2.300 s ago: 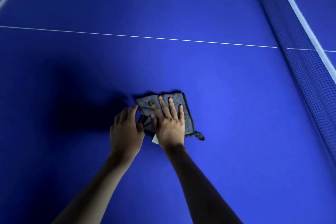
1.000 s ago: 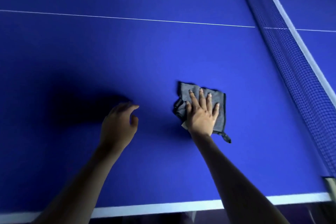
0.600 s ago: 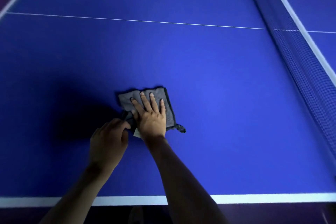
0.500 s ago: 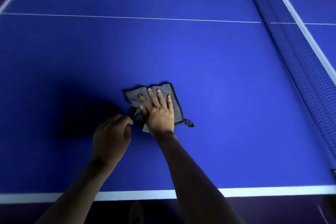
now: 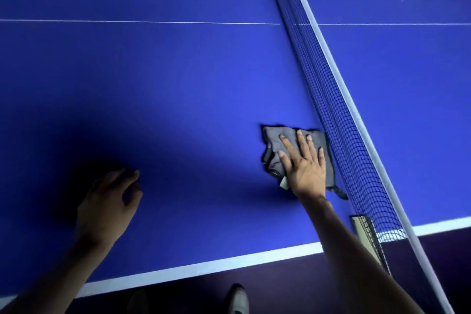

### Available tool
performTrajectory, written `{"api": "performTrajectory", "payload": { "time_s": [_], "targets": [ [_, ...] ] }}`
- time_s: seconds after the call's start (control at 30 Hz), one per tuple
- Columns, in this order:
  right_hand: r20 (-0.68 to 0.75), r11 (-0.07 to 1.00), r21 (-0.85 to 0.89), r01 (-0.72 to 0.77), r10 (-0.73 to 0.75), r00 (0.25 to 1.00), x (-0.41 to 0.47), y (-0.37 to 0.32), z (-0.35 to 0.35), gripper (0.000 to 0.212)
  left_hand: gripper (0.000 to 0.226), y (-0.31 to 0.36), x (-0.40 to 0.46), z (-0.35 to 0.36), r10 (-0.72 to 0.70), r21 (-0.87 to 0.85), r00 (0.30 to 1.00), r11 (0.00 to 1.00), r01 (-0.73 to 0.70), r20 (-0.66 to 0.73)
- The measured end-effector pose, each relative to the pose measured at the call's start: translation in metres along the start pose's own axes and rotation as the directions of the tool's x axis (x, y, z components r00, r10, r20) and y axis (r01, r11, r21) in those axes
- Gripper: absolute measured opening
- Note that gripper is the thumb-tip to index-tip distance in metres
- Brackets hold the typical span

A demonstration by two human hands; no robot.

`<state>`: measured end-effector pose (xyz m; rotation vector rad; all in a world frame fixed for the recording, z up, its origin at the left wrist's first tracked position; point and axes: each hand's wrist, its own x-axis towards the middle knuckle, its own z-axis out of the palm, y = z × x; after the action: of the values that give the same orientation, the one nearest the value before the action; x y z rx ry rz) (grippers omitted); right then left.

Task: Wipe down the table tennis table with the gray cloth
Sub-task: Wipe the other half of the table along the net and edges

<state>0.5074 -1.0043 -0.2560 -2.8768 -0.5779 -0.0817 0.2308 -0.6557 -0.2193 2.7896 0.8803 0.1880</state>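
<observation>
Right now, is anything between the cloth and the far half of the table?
Yes. The net runs along the cloth's right edge, and they look to be touching. The right hand presses flat on the cloth. To reach the table's other half, the cloth must be lifted over.

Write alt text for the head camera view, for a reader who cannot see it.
A person's right hand presses a gray cloth flat on a blue table tennis table, right beside the net. The left hand hovers or rests on the table apart from the cloth, fingers loosely curled and holding nothing. The table's white edge line runs along the near side.
</observation>
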Motion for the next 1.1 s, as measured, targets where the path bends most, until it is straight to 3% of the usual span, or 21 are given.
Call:
{"api": "performTrajectory", "payload": {
  "time_s": [0.13, 0.3, 0.43, 0.6, 0.93, 1.1],
  "targets": [
    [0.006, 0.996, 0.012, -0.084, 0.084, 0.996, -0.005, 0.037, -0.013, 0.061, 0.057, -0.006, 0.0, 0.0, 0.033, 0.031, 0.999, 0.999, -0.033, 0.007],
    [-0.013, 0.977, 0.001, -0.214, 0.214, 0.977, -0.015, 0.008, -0.004, 0.061, 0.056, 0.003, -0.003, 0.005, -0.014, -0.037, 1.0, 0.999, 0.014, -0.021],
    [-0.02, 0.971, -0.018, -0.238, 0.237, 0.971, -0.037, -0.044, 0.004, 0.062, 0.051, 0.002, -0.004, 0.002, -0.076, -0.108, 0.997, 0.992, 0.073, -0.025],
    [0.015, 0.977, -0.012, -0.212, 0.212, 0.977, -0.068, -0.151, 0.02, 0.062, 0.056, -0.043, -0.004, -0.019, 0.113, -0.167, 0.994, 0.98, -0.112, -0.004],
    [0.071, 0.997, 0.051, 0.066, -0.07, 0.995, -0.132, -0.414, 0.064, 0.053, 0.054, -0.188, -0.061, -0.078, 0.013, -0.077, 0.997, 0.997, -0.008, 0.073],
    [0.077, 0.966, 0.092, 0.242, -0.25, 0.965, -0.183, -0.487, 0.074, 0.054, 0.031, -0.206, -0.075, -0.091, -0.042, -0.004, 0.999, 0.999, 0.042, 0.029]
  ]
}}
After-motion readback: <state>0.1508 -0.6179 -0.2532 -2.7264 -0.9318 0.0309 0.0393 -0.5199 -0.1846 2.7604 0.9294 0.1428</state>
